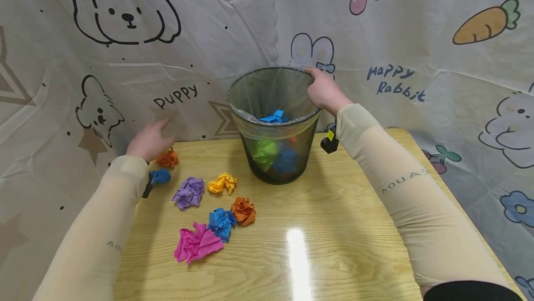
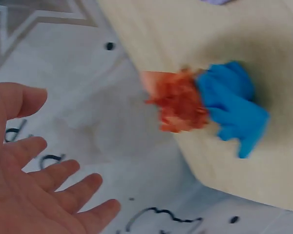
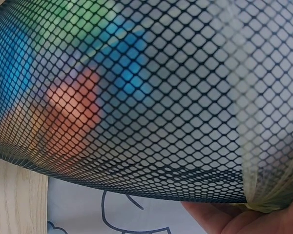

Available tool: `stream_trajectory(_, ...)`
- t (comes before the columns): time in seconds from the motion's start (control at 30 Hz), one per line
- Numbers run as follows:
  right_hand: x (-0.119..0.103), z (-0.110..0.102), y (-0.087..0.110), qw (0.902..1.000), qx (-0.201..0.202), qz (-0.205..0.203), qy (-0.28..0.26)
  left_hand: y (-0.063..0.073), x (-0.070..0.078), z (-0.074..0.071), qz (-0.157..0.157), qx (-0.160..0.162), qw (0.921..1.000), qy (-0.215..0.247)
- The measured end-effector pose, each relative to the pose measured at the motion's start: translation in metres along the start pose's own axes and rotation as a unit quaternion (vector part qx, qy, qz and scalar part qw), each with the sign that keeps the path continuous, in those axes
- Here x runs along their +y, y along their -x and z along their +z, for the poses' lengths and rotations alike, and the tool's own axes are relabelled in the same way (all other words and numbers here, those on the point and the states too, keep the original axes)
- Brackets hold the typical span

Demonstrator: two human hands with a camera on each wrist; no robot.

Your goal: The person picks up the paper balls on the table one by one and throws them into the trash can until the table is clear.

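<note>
My left hand hovers above the back left corner of the table, fingers spread and holding nothing. Just below it lie a crumpled orange paper ball and a blue paper ball, touching each other. A black mesh wastebasket stands upright at the back, lined with a clear plastic bag. With my right hand I grip its rim on the right side; the right wrist view shows fingers beside the mesh and the gathered bag. Inside are blue, green and orange crumpled papers, seen through the mesh.
On the table left of and in front of the basket lie a purple paper ball, a yellow one, an orange one, a blue one and a pink one. A printed cloth hangs behind the table.
</note>
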State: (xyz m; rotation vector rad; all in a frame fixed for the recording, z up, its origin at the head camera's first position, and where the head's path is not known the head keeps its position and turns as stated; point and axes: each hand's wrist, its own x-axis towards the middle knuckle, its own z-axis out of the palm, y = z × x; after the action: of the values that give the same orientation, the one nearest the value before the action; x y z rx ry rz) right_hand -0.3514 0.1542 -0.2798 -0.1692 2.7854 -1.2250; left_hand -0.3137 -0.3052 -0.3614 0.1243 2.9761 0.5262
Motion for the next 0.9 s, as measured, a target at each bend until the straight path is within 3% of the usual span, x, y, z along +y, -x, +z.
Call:
stream_trajectory(0.13, 0.000, 0.000, -0.001, 1.0000, 0.000, 0.001, -0.001, 0.008, -0.016, 0.011, -0.035, -0.023, 0.9991, -0.005)
stream_trajectory(0.23, 0.000, 0.000, 0.000, 1.0000, 0.000, 0.003, -0.005, 0.018, -0.026, 0.019, -0.058, -0.020, 0.9981, 0.004)
stream_trajectory(0.33, 0.000, 0.000, 0.001, 0.9999, -0.001, 0.004, -0.010, 0.026, -0.036, 0.028, -0.062, -0.005, 0.9980, 0.007)
stream_trajectory(0.5, -0.001, -0.001, 0.001, 1.0000, 0.001, 0.000, -0.005, 0.028, -0.053, 0.045, -0.050, -0.001, 0.9987, 0.003)
stream_trajectory(0.67, 0.000, -0.001, 0.000, 1.0000, 0.001, 0.003, -0.006, 0.027, -0.063, 0.058, -0.055, -0.024, 0.9982, 0.010)
stream_trajectory(0.9, 0.000, 0.001, 0.001, 0.9999, 0.002, 0.001, -0.010, 0.030, -0.066, 0.069, -0.057, -0.059, 0.9966, 0.000)
